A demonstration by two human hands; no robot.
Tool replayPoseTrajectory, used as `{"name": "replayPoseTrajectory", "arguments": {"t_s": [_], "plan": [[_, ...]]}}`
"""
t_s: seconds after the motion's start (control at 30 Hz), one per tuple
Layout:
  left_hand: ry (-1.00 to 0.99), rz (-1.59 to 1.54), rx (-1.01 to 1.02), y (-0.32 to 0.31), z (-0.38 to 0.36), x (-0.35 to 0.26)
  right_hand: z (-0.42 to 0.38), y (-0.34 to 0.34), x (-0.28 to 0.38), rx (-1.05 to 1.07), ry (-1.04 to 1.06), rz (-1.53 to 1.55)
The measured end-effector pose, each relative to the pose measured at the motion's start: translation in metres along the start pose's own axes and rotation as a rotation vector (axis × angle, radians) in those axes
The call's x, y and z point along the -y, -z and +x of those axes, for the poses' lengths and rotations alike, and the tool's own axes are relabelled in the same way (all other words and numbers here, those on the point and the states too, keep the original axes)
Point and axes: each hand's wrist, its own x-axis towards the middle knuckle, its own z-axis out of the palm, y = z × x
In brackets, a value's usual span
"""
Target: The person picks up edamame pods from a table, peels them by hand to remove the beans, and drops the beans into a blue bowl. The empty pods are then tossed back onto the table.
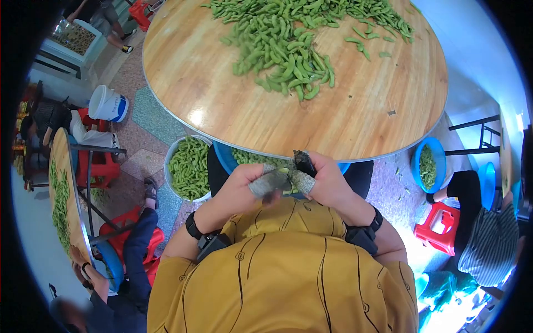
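Observation:
My left hand [247, 188] and my right hand [327, 180] meet in front of my body at the near edge of the round wooden table [222, 105]. Grey wraps cover some fingers of both hands. A small green piece, perhaps a pod, shows between the fingertips. Something dark sits at the fingers of my right hand; what it is stays unclear. Below the hands, partly hidden, is a blue basin [224, 155] with green pods inside. A large heap of green pods [288, 50] lies on the table.
A white tub of pods [190, 169] stands left of the basin. Farther left are a white bucket [108, 104], red stools [130, 230], another table [78, 188] and seated people. At right are a blue basin [427, 164], a red stool [438, 226] and a person in stripes [488, 241].

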Motion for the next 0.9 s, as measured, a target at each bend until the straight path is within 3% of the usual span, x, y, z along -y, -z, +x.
{"name": "replayPoseTrajectory", "arguments": {"t_s": [0.03, 0.1, 0.13, 0.17, 0.3, 0.37, 0.4, 0.47, 0.53, 0.6, 0.7, 0.77, 0.9], "plan": [[-0.003, 0.0, -0.005, 0.001, -0.001, 0.001, 0.0, -0.001, 0.001, 0.052, -0.002, 0.055], [0.05, -0.392, 0.094, 0.003, -0.002, 0.005, 0.002, -0.003, -0.007, 0.104, -0.001, 0.11], [0.047, -0.391, 0.094, 0.003, -0.002, 0.003, 0.004, -0.002, -0.019, 0.046, 0.063, -0.131], [0.044, -0.257, 0.018, 0.003, -0.001, 0.0, 0.006, -0.001, -0.026, -0.012, 0.126, -0.374], [-0.053, 0.073, -0.158, 0.009, -0.001, 0.009, -0.002, 0.006, 0.004, -0.078, 0.11, -0.414], [-0.106, 0.192, -0.208, 0.015, -0.002, 0.019, -0.003, 0.01, 0.006, 0.142, 0.187, -0.745], [-0.163, 0.314, -0.258, 0.018, -0.003, 0.021, -0.006, 0.014, 0.002, 0.139, 0.189, -0.75], [-0.17, 0.323, -0.28, 0.019, -0.007, 0.018, -0.02, 0.026, -0.019, 0.117, 0.171, -1.093], [-0.169, 0.326, -0.297, 0.022, -0.008, 0.02, -0.051, 0.056, -0.035, -0.135, 0.141, -1.127], [-0.066, 0.303, -0.266, 0.024, -0.007, 0.025, -0.083, 0.084, -0.036, -0.342, -0.02, -1.353], [-0.143, 0.461, -0.154, 0.009, 0.003, 0.016, -0.093, 0.084, -0.027, -0.419, 0.119, -1.316], [-0.246, 0.572, -0.121, 0.001, 0.012, 0.013, -0.078, 0.058, -0.013, -0.37, 0.257, -0.953], [-0.385, 0.809, -0.102, -0.014, 0.015, 0.0, -0.039, 0.021, 0.0, -0.291, 0.435, -0.863]]}}
